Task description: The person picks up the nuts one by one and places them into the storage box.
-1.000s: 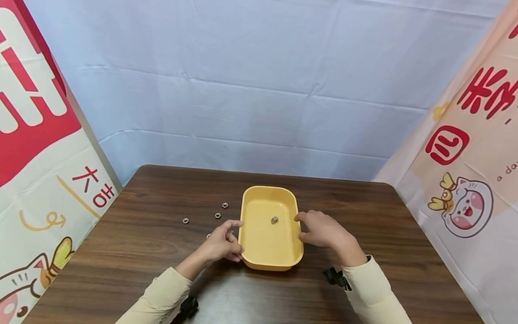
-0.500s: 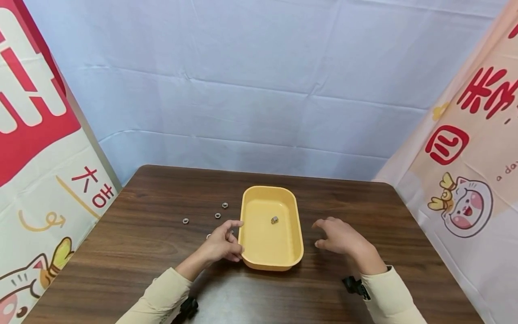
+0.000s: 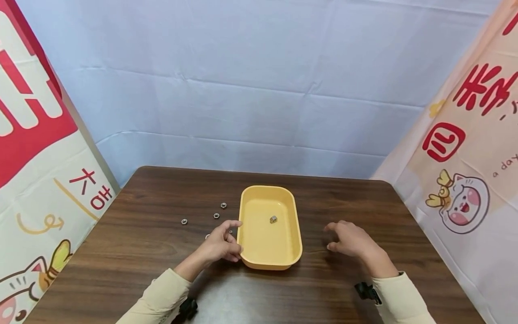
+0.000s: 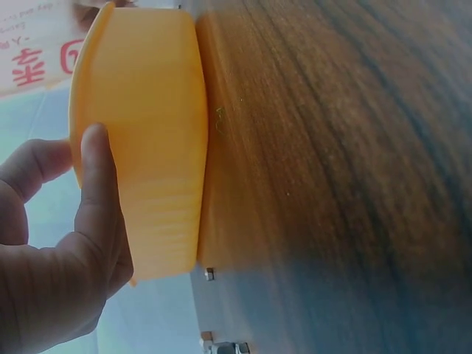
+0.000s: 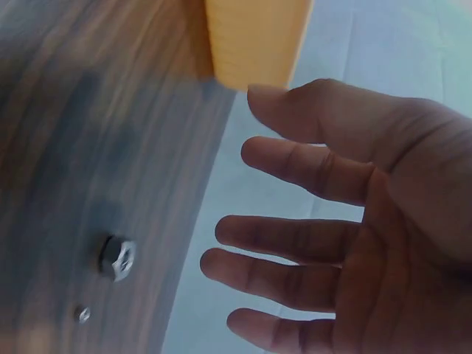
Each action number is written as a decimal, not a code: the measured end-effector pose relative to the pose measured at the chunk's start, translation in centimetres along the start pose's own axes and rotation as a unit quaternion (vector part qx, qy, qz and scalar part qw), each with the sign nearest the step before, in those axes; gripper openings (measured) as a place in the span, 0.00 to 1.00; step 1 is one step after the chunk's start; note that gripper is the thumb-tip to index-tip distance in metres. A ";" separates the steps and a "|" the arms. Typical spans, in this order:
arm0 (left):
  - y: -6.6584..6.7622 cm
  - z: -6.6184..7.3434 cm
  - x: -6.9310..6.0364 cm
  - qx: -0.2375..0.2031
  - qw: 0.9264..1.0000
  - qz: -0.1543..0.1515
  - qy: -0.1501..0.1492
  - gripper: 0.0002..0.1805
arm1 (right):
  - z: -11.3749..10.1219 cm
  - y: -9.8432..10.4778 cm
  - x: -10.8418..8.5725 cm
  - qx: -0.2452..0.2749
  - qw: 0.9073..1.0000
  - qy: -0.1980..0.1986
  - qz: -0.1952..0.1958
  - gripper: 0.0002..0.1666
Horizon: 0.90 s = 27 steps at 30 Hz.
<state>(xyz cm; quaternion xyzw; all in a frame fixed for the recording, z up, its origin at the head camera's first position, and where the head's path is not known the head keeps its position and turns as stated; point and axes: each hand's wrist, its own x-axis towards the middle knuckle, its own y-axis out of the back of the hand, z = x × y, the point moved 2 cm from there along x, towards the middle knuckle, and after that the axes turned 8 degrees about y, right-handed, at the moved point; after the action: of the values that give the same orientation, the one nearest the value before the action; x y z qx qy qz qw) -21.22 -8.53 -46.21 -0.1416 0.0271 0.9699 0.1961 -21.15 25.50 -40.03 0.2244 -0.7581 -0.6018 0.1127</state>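
Note:
A yellow plastic tray point(image 3: 269, 256) stands on the wooden table, with a metal nut or small cluster of nuts point(image 3: 273, 219) on its floor. My left hand point(image 3: 220, 243) pinches its left rim, one finger pressing the outer wall in the left wrist view. Away to the tray's right, my right hand point(image 3: 352, 240) hovers over the table, fingers spread loosely and holding nothing. The right wrist view shows a hex nut point(image 5: 116, 257) and a smaller metal piece point(image 5: 82, 314) on the table beyond its fingertips; the head view does not show them.
Left of the tray lie several nuts, among them a far nut point(image 3: 223, 205), a middle nut point(image 3: 216, 216) and a leftmost nut point(image 3: 184, 222). One nut point(image 3: 207, 236) is partly covered by the left hand. A pale cloth point(image 3: 263, 112) hangs behind the table point(image 3: 141, 252).
My right hand has left the tray's right rim and moved right over the table. The left hand stays at the tray's left side, and the tray keeps its place.

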 end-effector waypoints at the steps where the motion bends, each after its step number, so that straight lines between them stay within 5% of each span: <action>1: 0.0 0.0 0.0 0.000 1.000 0.000 0.000 0.40 | 0.2 -0.1 -0.1 0.000 1.000 0.002 0.000 0.24; 16: 0.3 0.1 -0.1 -0.008 1.000 -0.001 0.003 0.40 | 3.7 -0.2 -1.4 0.078 0.997 0.000 0.010 0.26; 27: 0.1 0.5 -0.3 -0.011 1.000 -0.005 0.004 0.40 | 5.7 -1.4 -1.8 0.138 0.988 -0.051 0.046 0.22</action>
<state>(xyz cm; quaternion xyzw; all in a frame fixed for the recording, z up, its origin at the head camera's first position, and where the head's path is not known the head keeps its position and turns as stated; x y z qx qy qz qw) -21.10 -8.71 -45.64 -0.1482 0.0164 0.9685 0.1997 -21.75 31.02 -42.65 0.1716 -0.8482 -0.4963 0.0692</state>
